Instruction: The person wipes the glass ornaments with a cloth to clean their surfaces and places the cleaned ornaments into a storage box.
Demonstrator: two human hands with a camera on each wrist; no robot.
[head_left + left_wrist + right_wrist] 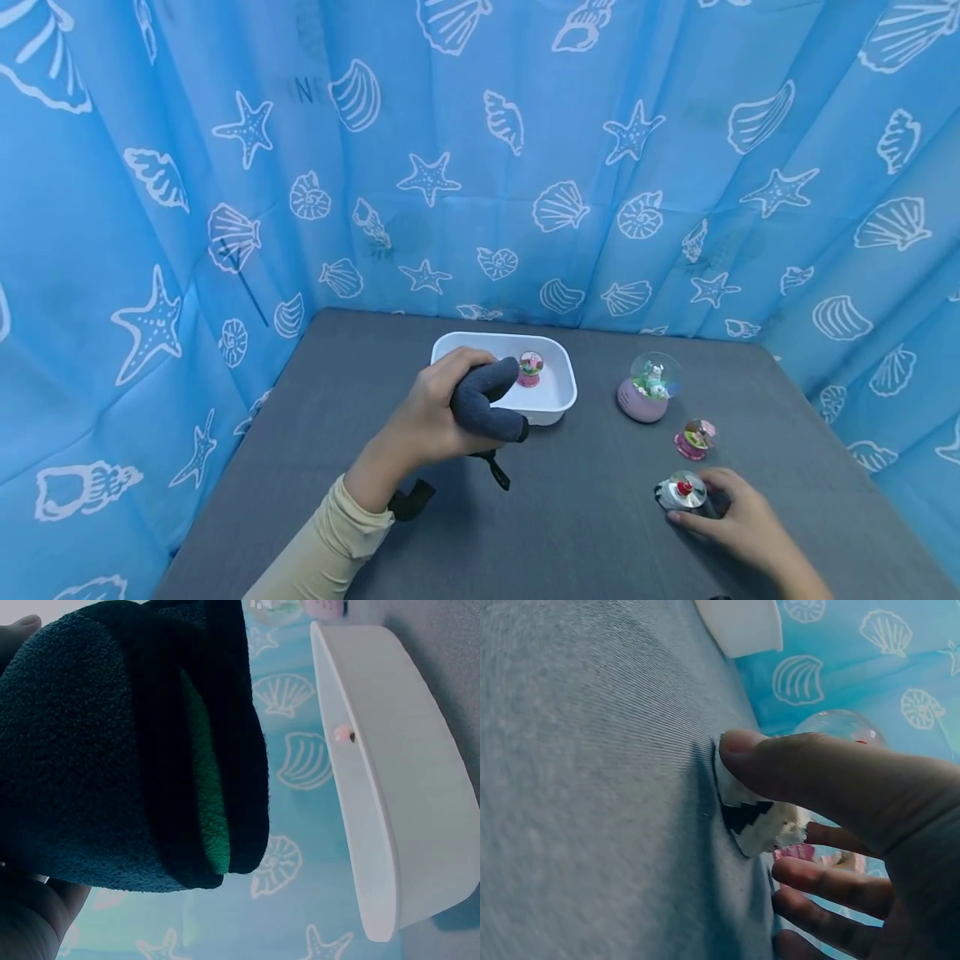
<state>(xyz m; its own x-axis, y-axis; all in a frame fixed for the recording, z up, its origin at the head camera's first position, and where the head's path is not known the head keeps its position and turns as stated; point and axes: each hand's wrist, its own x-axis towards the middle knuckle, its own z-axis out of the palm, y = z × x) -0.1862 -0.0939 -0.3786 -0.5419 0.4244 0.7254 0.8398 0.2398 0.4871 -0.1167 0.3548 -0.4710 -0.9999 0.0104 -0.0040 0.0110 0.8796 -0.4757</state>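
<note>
My left hand [431,412] grips a folded dark blue-grey cloth [483,400] above the table, in front of a white plastic tub. In the left wrist view the cloth [82,750] has black edging and a strip of green inside its fold. At the lower right, my right hand [750,521] holds a small snow globe [682,490] with a red figure inside, between thumb and fingers. Its white base with black marks [769,825] is close to or on the table in the right wrist view; the thumb hides part of the globe.
The white tub [551,415] holds a small pink snow globe [529,369]. A larger snow globe with a purple base [641,402] and a small pink-based one [692,442] stand beyond my right hand. A blue shell-patterned curtain [450,208] borders the grey table [570,517].
</note>
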